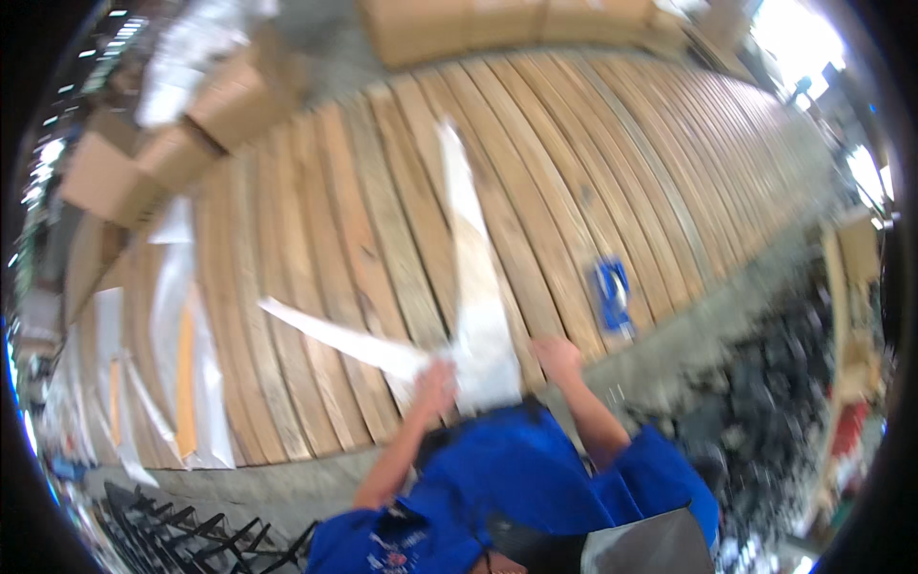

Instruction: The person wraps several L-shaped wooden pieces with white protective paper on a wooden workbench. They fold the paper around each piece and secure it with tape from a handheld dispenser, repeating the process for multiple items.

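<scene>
On the wood-slat desk [545, 191], far L: white strips [170, 287] w/ orange lengths [185, 373]. Next, L hand [437, 387] over L side of forked white sheet [485, 335]; fingers blurred, can't tell if gripping. Sheet lies btwn hands, by blue top [516, 469], its print unreadable. R hand [557, 361] just R of sheet, fingers curled, can't tell if holding anything. Farther R: blue tape dispenser [610, 292].
</scene>
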Tool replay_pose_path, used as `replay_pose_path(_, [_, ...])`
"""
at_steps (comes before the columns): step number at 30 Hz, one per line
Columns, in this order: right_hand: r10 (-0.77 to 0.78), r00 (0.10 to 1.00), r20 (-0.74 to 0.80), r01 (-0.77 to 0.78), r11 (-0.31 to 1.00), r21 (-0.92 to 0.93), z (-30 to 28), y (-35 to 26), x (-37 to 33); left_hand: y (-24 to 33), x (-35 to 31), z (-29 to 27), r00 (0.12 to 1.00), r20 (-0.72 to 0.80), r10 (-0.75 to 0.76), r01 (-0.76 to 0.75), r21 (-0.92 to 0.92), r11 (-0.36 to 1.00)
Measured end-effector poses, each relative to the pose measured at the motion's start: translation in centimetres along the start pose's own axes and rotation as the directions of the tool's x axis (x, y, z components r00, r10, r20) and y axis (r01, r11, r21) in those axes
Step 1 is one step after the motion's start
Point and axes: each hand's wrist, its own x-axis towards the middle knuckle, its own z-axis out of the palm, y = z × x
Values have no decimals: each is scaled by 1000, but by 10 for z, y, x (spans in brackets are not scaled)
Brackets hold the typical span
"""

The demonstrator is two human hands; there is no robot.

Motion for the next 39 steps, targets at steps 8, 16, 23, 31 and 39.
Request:
replay_pose_path(8, [339, 938, -72, -267, 839, 475, -142, 136, 88, 56, -8, 10, 931, -110, -348, 360, 107, 927])
replay_pose_path(16, [368, 925, 93, -380, 901, 208, -146, 143, 98, 78, -58, 4, 754, -225, -617, 497, -417, 761])
replay_pose_path(23, [227, 968, 110, -228, 974, -4, -141, 49, 5, 25, -270, 82, 386, -342, -857, 464, -731, 500])
replay_pose_path(31, [-320, 947, 28, 320, 947, 16, -128, -197, -129, -22, -475, 155, 9, -171, -985, 274, -947, 167])
replay_pose_path(39, [-522, 778, 349, 585, 804, -104, -6, -406, -211, -53, -571, 163, -85, -68, -994, 210, -976, 49])
